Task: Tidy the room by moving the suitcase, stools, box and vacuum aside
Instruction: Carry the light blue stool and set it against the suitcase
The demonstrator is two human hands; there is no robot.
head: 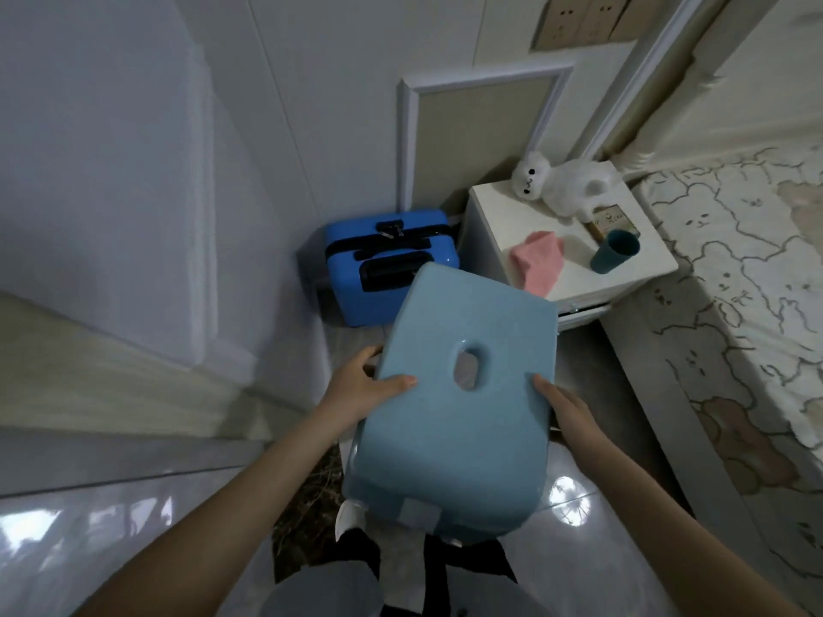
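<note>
The light-blue stool (463,394), gripped at both sides by the left hand (360,385) and the right hand (568,407), fills the middle of the passage. Ahead, the blue suitcase (387,269) stands against the wall panel (478,135), touching or just beside the white nightstand (574,247); no gap between them is usable. The nightstand top carries a plush toy (561,182), pink cloth (536,264) and teal cup (614,251). The bed (735,305) closes off the right side. Open tiled floor (111,505) lies to the left, bounded by the white door (102,171).
</note>
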